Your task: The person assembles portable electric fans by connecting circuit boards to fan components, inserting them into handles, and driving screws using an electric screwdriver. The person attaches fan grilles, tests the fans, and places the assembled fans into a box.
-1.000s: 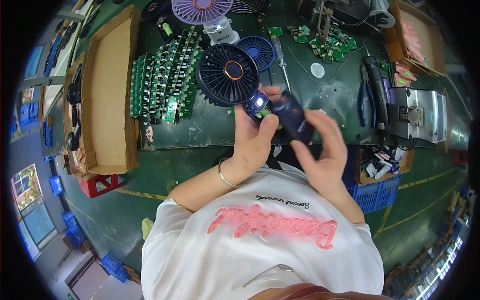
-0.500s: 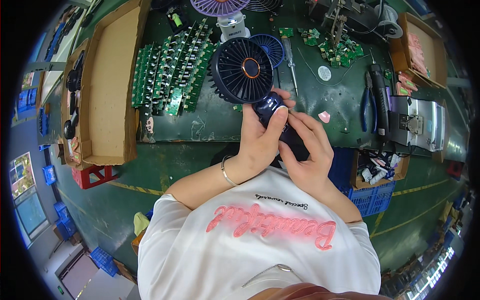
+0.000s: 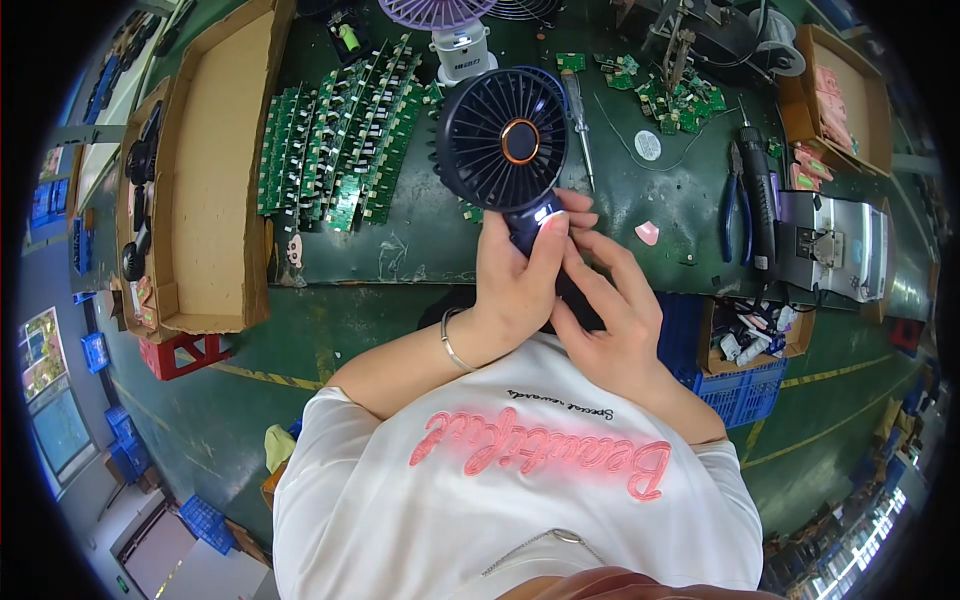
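A dark navy handheld fan [image 3: 500, 140] with a copper-coloured ring at its hub is held up over the front edge of the green workbench. My left hand [image 3: 518, 270] wraps round its handle, thumb across the front near the neck. Against the handle's right side rests my right hand [image 3: 615, 295], its fingers bent and touching the lower part, which is mostly hidden between both hands. Behind the fan stands a white and purple fan [image 3: 462, 50], and a screwdriver [image 3: 582, 140] lies to the right of the held fan's head.
Rows of green circuit boards [image 3: 340, 150] lie left, beside a long cardboard box [image 3: 215, 180]. Loose small boards [image 3: 685, 100], a solder wire spool [image 3: 778, 45], pliers [image 3: 738, 205] and a black cylindrical tool [image 3: 757, 200] are right. A blue crate [image 3: 745, 395] sits below the bench.
The fan has tilted more upright and its head has shifted slightly right. My left hand still grips the handle; my right fingers have moved a little along it.
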`<state>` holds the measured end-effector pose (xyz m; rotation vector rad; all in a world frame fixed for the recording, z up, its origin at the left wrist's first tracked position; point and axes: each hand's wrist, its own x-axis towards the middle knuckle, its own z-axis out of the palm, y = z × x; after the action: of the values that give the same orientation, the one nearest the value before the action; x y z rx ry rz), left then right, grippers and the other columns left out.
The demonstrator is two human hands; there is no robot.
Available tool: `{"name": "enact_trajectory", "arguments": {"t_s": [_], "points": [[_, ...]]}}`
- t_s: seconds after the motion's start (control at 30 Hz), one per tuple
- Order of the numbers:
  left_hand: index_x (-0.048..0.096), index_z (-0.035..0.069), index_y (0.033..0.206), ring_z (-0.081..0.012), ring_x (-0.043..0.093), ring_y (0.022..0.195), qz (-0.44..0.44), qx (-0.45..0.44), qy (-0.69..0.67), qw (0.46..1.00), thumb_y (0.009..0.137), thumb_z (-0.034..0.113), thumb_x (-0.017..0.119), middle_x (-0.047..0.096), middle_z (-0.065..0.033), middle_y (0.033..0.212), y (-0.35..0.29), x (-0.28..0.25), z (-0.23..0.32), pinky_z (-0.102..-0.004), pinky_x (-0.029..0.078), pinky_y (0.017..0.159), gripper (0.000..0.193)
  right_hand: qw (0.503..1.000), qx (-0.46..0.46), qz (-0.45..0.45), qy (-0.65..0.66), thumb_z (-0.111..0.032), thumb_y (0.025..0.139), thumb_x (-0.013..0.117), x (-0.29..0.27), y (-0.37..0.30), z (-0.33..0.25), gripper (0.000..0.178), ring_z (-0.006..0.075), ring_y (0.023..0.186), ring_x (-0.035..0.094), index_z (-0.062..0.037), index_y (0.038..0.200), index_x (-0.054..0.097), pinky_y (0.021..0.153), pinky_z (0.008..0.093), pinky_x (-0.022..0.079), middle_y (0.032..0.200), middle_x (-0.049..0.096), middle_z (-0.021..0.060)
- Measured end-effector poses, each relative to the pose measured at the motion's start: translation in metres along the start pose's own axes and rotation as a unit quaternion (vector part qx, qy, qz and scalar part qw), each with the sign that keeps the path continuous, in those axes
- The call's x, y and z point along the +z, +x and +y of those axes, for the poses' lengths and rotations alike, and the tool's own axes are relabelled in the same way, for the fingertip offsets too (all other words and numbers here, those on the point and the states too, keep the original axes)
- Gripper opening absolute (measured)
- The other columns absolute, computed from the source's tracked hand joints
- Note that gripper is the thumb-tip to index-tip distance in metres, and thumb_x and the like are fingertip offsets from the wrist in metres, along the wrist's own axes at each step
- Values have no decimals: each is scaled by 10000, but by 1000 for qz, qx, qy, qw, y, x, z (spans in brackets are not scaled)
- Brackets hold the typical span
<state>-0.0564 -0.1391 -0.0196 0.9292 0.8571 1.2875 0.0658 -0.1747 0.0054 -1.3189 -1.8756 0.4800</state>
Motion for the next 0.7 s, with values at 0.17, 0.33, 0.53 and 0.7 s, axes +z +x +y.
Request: {"name": "enact_trajectory", "arguments": {"t_s": [0.17,0.33,0.53,0.7], "points": [[291,-24,1349,-320,564,1126,-76,-21,-128,989,988,244,474,512,-244,1229,2,-3,10,-427,460,971,485,830,348,12,435,11,794,679,-23,3,16,242,147,867,624,17,1036,661,774,250,490,952,646,79],[303,-8,1341,-350,541,1170,-107,-71,-105,986,965,192,483,463,-283,1304,2,-3,16,-439,452,990,462,706,356,227,568,-261,975,490,-63,-11,81,317,128,731,574,32,1027,601,672,243,471,823,617,64],[324,3,1319,-354,550,1164,-144,-108,-121,976,931,115,493,439,-302,1339,0,-3,19,-427,465,973,438,345,298,280,845,-251,964,494,-122,-55,138,480,198,779,584,120,1259,424,718,294,521,1000,607,161],[288,6,1394,-315,536,1183,-185,-160,-129,961,937,173,539,473,-211,1327,0,-6,15,-404,453,985,548,234,282,268,891,-159,948,436,-131,-73,168,464,225,817,643,122,1312,370,719,336,565,1222,561,224]]}}
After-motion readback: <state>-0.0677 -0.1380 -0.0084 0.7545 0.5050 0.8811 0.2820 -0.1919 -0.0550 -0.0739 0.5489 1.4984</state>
